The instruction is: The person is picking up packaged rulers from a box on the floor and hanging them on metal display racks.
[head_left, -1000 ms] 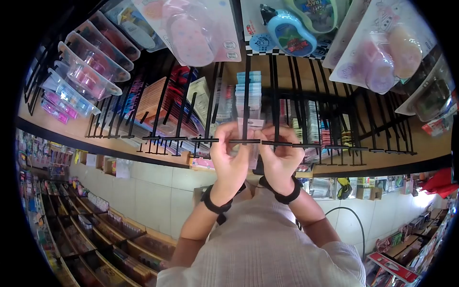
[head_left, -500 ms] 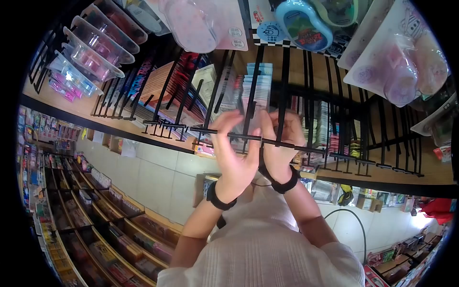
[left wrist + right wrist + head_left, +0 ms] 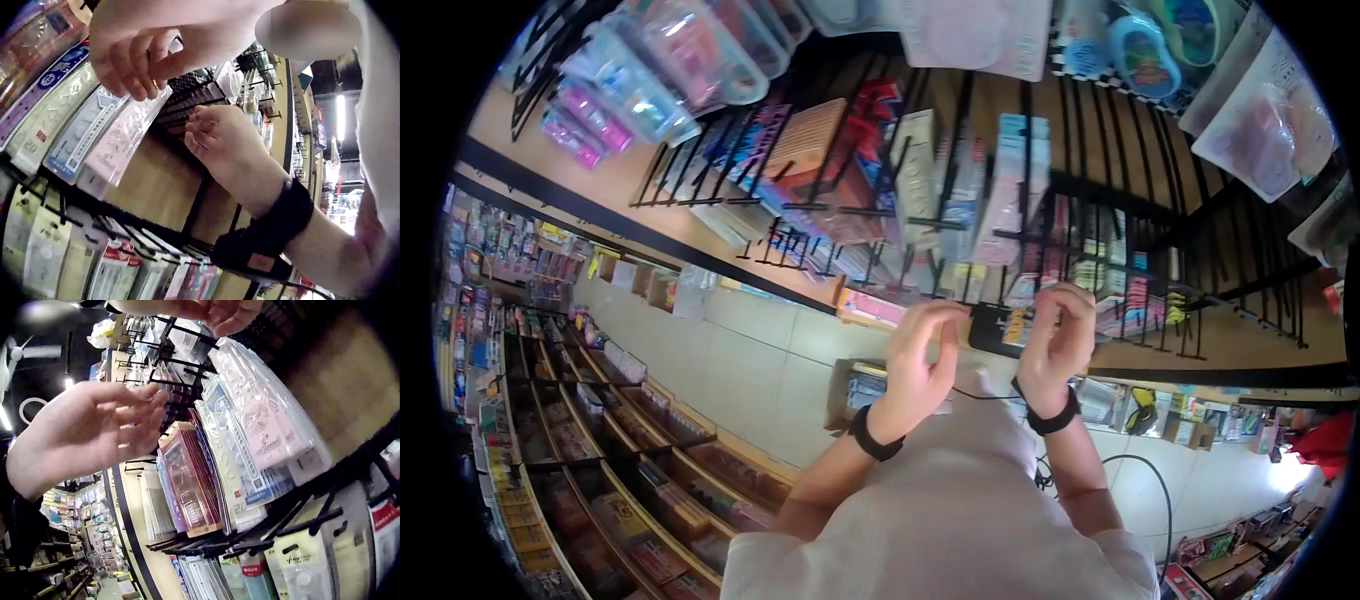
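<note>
The left hand (image 3: 920, 355) is held in front of the rack's hooks, its fingers loosely bent with nothing in them. Apart from it, to the right, is the right hand (image 3: 1060, 335), also empty and loosely curled. Beyond both hands, a stack of pink and blue flat packs (image 3: 1012, 190) hangs on a hook. In the left wrist view the left hand (image 3: 147, 53) overlaps the top of a clear-wrapped pink pack (image 3: 125, 137). That pink pack (image 3: 265, 419) hangs at the front of its row in the right wrist view, below the right hand (image 3: 219, 314).
Black hooks (image 3: 1200, 290) stick out along the rack. Brown boxed packs (image 3: 808, 140) hang to the left, large blister packs (image 3: 1265, 140) to the right. A lower shelf with compartments (image 3: 620, 480) stands at the left, and a cardboard box (image 3: 840, 395) sits on the floor.
Both hands were close together at a hook end, fingers on a clear-wrapped pack. They have let go, moved apart and drawn back toward the body. The head view has swung left.
</note>
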`<state>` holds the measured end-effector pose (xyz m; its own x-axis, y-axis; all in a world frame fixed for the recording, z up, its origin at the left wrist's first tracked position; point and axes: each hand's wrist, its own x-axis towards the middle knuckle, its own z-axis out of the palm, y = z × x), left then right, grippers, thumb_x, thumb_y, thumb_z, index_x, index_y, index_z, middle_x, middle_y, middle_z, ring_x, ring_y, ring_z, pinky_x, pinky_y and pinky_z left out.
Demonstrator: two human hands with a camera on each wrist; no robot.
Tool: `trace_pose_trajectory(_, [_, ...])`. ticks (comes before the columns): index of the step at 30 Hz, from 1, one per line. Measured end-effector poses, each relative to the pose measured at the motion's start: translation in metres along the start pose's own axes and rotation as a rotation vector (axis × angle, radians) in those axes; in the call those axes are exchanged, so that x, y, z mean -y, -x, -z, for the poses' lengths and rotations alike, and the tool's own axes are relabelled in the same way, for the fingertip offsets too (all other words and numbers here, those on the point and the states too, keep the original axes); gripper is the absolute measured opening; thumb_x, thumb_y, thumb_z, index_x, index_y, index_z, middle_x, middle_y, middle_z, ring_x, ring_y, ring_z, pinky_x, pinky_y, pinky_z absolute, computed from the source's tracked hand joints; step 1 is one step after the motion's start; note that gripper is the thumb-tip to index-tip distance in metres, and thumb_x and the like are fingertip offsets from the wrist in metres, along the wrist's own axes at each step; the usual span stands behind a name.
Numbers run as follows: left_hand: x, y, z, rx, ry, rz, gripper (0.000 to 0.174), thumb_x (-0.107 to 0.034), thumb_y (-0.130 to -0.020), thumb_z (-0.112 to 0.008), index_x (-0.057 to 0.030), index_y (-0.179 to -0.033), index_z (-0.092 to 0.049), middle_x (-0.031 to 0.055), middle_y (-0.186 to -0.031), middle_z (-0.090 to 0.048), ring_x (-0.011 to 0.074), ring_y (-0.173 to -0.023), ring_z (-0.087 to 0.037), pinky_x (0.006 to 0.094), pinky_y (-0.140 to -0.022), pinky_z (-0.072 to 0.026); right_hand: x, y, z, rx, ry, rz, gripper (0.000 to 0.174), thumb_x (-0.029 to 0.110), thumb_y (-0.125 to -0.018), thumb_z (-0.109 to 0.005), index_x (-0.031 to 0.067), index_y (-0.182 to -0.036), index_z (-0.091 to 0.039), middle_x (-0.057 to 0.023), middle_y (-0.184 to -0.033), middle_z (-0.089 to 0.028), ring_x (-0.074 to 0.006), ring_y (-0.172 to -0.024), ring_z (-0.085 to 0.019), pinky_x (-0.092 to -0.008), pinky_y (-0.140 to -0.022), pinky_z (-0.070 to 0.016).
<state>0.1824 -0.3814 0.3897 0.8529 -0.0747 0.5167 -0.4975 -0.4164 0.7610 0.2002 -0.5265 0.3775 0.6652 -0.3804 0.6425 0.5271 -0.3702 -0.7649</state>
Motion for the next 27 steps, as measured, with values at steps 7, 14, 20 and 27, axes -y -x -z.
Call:
trace_pose_trajectory(7, [0.046,0.038,0.069,0.003,0.049,0.131,0.013,0.008,-0.073,-0.050,-0.0013,-0.082,-0.054,0.0114,-0.080,-0.058,0.0252,-0.075,-0.057,0.0294,-0.069,-0.0436,0.030,0.037,-0.037,0.085,0.152,0.007,0.015,-0.012,-0.072,-0.050,-0.0026,-0.084,-0.052,-0.0118,-0.081,-0.053,-0.0187,-0.064,-0.051,-0.0253,-0.060,-0.0424])
trace_pose_trajectory(14, [0.088,0.076,0.138,0.052,0.142,0.272,0.010,0.007,-0.077,-0.048,0.0004,-0.082,-0.053,0.0088,-0.077,-0.058,0.0186,-0.072,-0.057,0.0254,-0.065,-0.0435,0.063,0.105,-0.072,0.099,0.233,-0.144,0.014,-0.011,-0.073,-0.050,-0.0016,-0.083,-0.052,-0.0112,-0.082,-0.054,-0.0175,-0.065,-0.052,-0.0247,-0.059,-0.0427])
trace_pose_trajectory(20, [0.111,0.114,0.159,0.230,0.192,0.329,0.011,0.007,-0.077,-0.048,0.0001,-0.082,-0.054,0.0087,-0.076,-0.058,0.0165,-0.069,-0.056,0.0244,-0.064,-0.0434,0.058,0.157,-0.087,0.078,0.262,-0.369,0.012,-0.007,-0.076,-0.049,-0.0008,-0.085,-0.053,-0.0121,-0.082,-0.055,-0.0199,-0.064,-0.053,-0.0256,-0.061,-0.0443])
trace_pose_trajectory(27, [0.101,0.109,0.173,0.292,0.228,0.252,0.009,0.006,-0.078,-0.048,0.0007,-0.082,-0.053,0.0098,-0.076,-0.058,0.0181,-0.069,-0.058,0.0246,-0.064,-0.0442,0.016,0.052,-0.150,0.024,0.354,-0.093,0.028,-0.001,-0.076,-0.048,0.0009,-0.104,-0.050,-0.0212,-0.103,-0.053,-0.0318,-0.092,-0.054,-0.0372,-0.076,-0.0436])
